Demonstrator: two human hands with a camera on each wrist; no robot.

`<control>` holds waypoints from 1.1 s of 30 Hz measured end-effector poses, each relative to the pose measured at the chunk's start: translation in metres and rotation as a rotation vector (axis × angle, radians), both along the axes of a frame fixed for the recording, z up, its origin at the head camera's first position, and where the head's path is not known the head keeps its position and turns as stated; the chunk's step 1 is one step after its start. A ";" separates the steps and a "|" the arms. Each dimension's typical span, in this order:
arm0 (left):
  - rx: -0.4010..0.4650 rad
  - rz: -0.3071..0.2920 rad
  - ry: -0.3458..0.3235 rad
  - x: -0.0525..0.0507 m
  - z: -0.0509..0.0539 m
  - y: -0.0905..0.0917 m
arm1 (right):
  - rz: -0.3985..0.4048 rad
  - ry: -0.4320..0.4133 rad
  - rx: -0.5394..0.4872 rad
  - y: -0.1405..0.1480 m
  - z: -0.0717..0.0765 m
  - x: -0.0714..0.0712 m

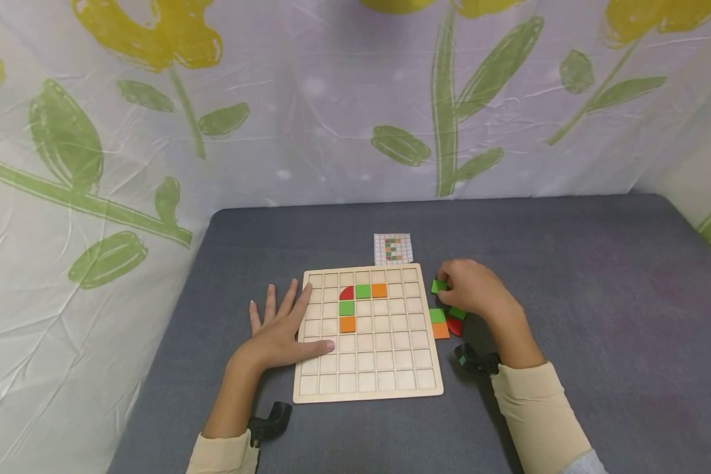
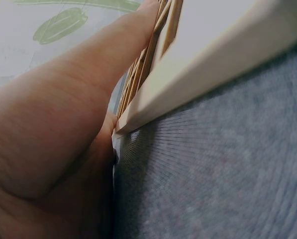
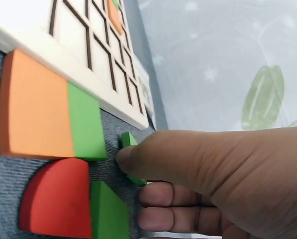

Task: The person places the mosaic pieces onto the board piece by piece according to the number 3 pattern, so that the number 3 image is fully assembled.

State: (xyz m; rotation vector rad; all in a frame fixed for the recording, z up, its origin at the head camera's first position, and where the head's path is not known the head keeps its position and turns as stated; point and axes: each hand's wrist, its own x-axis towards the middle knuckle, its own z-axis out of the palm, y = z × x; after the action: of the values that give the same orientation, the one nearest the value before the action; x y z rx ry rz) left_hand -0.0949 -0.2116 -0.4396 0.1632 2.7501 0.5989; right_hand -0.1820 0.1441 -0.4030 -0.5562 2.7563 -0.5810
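A wooden grid board [image 1: 364, 362] lies on the table, with a red quarter-round piece [image 1: 346, 293], green tiles [image 1: 363, 291] and orange tiles [image 1: 378, 290] in its cells. The left hand [image 1: 275, 339] rests spread on the board's left side, its thumb over the cells. Right of the board, the right hand [image 1: 476, 289] pinches a green tile [image 3: 128, 141], which stands tilted under the thumb. Beside it lie another green tile [image 3: 107, 211], a red quarter-round piece [image 3: 58, 199], and an orange tile [image 3: 36, 107] touching a further green tile [image 3: 86, 122].
A small printed card [image 1: 393, 249] with a coloured grid pattern lies behind the board's back edge. The dark grey table [image 1: 616, 316] extends to the right. A flower-patterned cloth [image 1: 332, 99] hangs behind the table.
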 end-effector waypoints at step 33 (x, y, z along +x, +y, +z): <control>0.009 0.010 0.017 -0.002 -0.010 -0.001 | 0.221 -0.013 -0.104 -0.034 0.006 0.016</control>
State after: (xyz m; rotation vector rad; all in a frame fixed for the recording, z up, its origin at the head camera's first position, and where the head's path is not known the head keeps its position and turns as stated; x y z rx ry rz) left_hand -0.0965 -0.2129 -0.4498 0.1577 2.7662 0.6148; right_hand -0.1659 0.1101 -0.3965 -0.8632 2.6160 -0.6741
